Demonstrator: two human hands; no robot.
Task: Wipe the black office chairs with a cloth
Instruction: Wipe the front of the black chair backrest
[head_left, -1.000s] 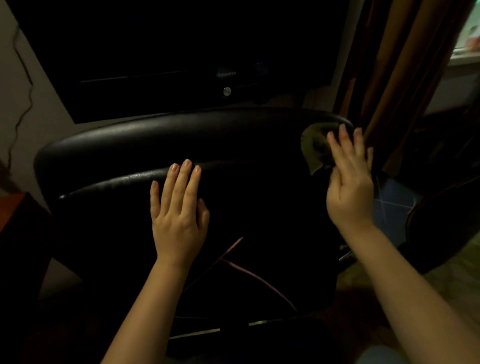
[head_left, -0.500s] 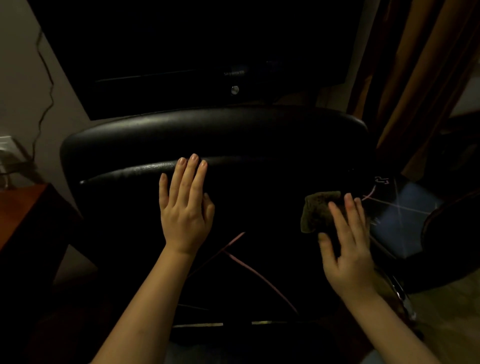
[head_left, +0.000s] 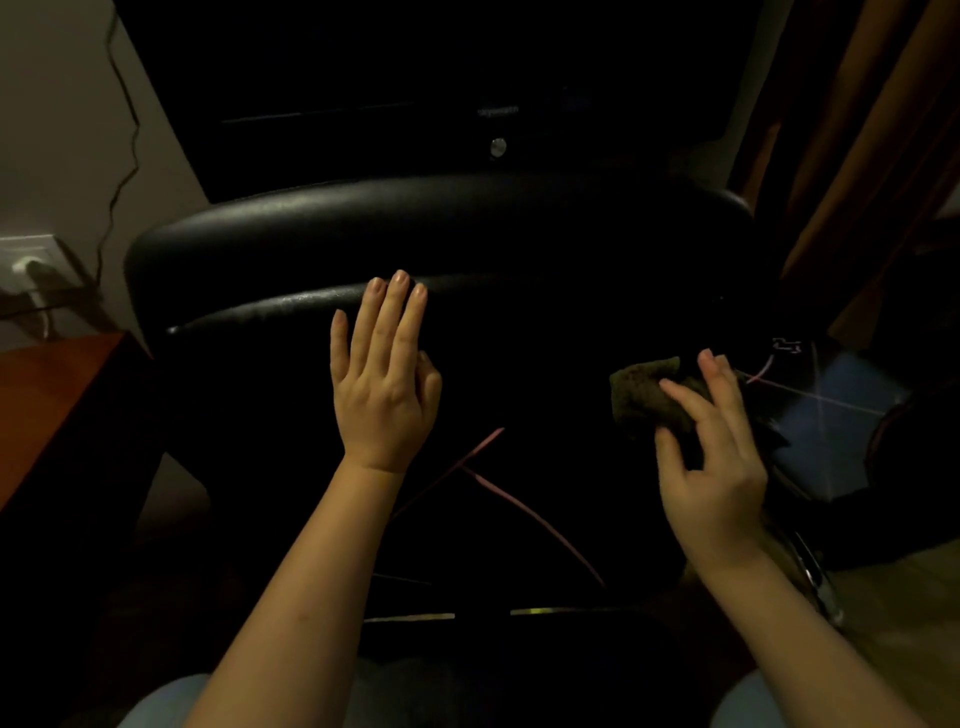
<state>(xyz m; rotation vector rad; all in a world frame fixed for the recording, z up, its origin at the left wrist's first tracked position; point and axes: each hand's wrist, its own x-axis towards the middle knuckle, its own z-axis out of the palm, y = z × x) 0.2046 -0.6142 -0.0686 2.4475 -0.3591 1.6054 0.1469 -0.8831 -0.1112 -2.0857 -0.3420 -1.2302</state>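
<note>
The black office chair (head_left: 415, 228) fills the middle of the head view, its padded back facing me. My left hand (head_left: 384, 384) lies flat on the back's upper middle, fingers straight and together. My right hand (head_left: 711, 467) presses a small dark olive cloth (head_left: 644, 395) against the right side of the chair back, fingers spread and mostly straight over it. Part of the cloth is hidden under that hand.
A dark screen (head_left: 415, 78) stands behind the chair. A wall socket with a plug (head_left: 31, 265) and a wooden table (head_left: 47, 395) are at the left. Brown curtains (head_left: 857, 156) hang at the right, above another dark chair (head_left: 914, 467) and a blue floor tile (head_left: 841, 410).
My right hand has slid the cloth down from the chair back's top right corner to its middle right side. My left hand has stayed flat on the back.
</note>
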